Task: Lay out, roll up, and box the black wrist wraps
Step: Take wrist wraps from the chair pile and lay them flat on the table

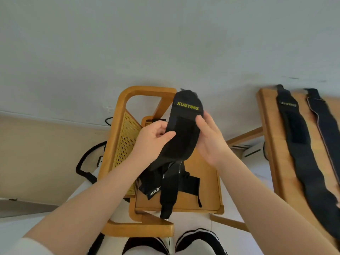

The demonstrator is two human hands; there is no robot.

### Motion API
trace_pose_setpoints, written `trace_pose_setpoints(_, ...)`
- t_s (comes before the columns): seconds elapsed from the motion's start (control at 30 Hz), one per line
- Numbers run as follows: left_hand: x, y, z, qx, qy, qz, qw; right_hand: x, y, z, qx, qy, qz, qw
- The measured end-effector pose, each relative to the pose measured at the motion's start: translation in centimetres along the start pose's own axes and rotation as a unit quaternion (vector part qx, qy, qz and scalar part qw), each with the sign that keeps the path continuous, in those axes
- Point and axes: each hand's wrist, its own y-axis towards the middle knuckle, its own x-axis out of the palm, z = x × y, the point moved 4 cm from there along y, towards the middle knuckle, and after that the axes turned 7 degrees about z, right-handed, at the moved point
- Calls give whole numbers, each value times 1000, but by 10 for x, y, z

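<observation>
Here both hands hold a wrist wrap above the chair.

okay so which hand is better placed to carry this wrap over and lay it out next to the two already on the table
Probably the right hand. The table holding the two laid-out wraps stands on the right side, and that hand already pinches the held wrap near its XUEYING end. The left hand sits farther from the table.
</observation>
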Motion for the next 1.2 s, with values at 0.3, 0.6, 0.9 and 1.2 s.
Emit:
trace_pose_setpoints(0.3,-24,38,-102,-119,53,173,976,-21,41,161,-11,-552,-123,825)
trace_pose_setpoints(0.6,-35,50,-161,-71,208,159,963,7,88,235,-211,-739,-263,583)
trace_pose_setpoints(0.9,-35,48,-169,-45,344,116,931,-33,110,207,-107,-538,-82,832)
trace_pose_setpoints(1.2,-37,43,-139,-84,308,144,936,-96,114,186,163,-148,187,957)
